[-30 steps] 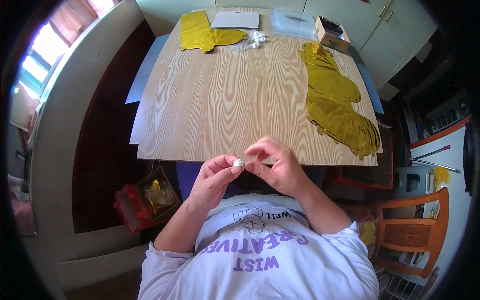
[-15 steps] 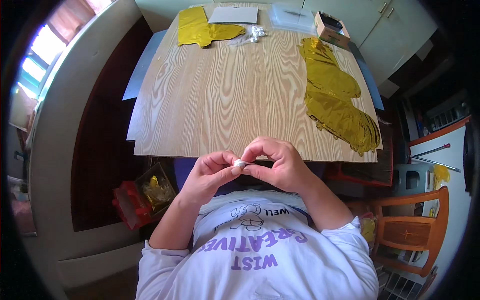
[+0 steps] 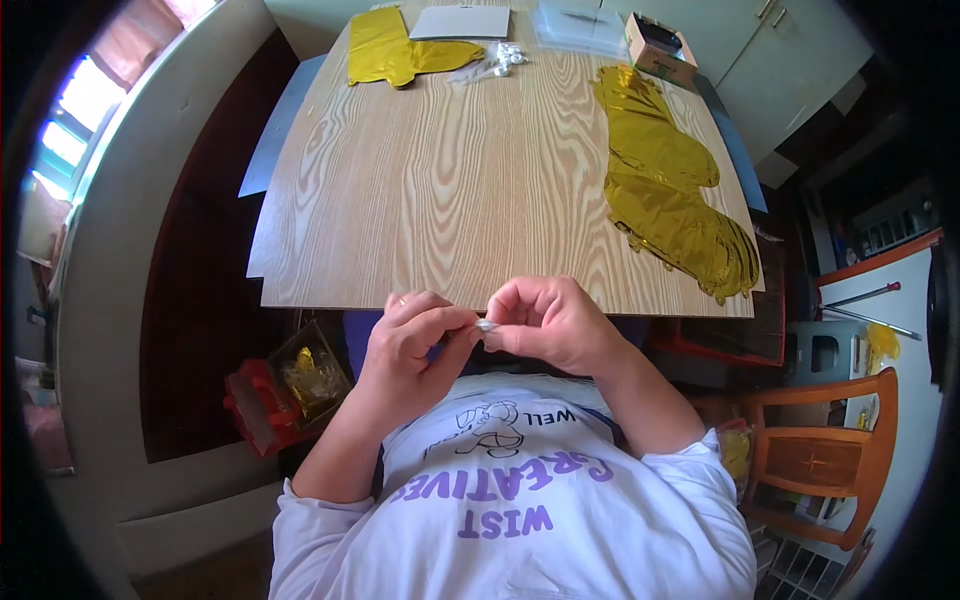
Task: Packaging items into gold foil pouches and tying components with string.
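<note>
Left hand (image 3: 405,345) turned knuckles-up, both hands (image 3: 562,328) pinching white piece (image 3: 485,325), dark box (image 3: 328,341) holding gold foil (image 3: 304,358), clear plastic (image 3: 323,381)

Just off the near edge of the table (image 3: 440,180), the fingertips of the left hand (image 3: 408,342) and right hand (image 3: 556,325) covered most of a white item (image 3: 485,324), too small to identify. At the table's far right corner, the dark contents (image 3: 660,38) of a cardboard box (image 3: 658,64) were indistinct. On the table's near side, a white shirt (image 3: 600,490) ran past the lower edge.
</note>
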Demonstrator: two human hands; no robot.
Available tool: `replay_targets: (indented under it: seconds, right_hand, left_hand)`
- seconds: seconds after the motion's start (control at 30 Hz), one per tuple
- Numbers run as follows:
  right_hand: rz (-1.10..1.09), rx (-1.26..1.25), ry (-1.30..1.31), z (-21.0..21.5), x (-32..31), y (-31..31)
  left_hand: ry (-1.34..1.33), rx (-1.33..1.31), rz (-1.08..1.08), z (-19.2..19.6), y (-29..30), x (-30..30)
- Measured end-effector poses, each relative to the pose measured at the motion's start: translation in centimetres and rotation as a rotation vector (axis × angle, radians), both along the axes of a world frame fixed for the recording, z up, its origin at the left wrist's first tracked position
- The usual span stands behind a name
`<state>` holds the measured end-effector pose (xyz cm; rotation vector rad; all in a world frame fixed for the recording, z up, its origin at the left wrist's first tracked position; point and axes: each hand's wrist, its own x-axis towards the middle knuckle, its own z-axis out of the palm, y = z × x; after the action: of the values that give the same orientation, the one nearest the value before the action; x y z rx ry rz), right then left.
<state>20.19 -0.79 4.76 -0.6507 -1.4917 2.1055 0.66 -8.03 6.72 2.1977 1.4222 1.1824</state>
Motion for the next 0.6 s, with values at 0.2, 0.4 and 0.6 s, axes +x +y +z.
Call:
replay_targets:
  seconds: [0.2,0.4,0.6]
  right_hand:
    - [-0.09,-0.14,0.118,-1.3,0.6,0.4]
    - [-0.306,0.199,-0.015,-1.3,-1.2,-0.6]
    - [-0.502,1.219,-0.224,-0.8,-2.8,-2.3]
  left_hand:
    - [-0.829,-0.618,-0.064,-0.8,-0.7,-0.1]
    - [-1.173,-0.587,-0.182,-1.7,-0.1,0.5]
    - [-0.709,-0.302,0.15,-2.4,0.3,1.3]
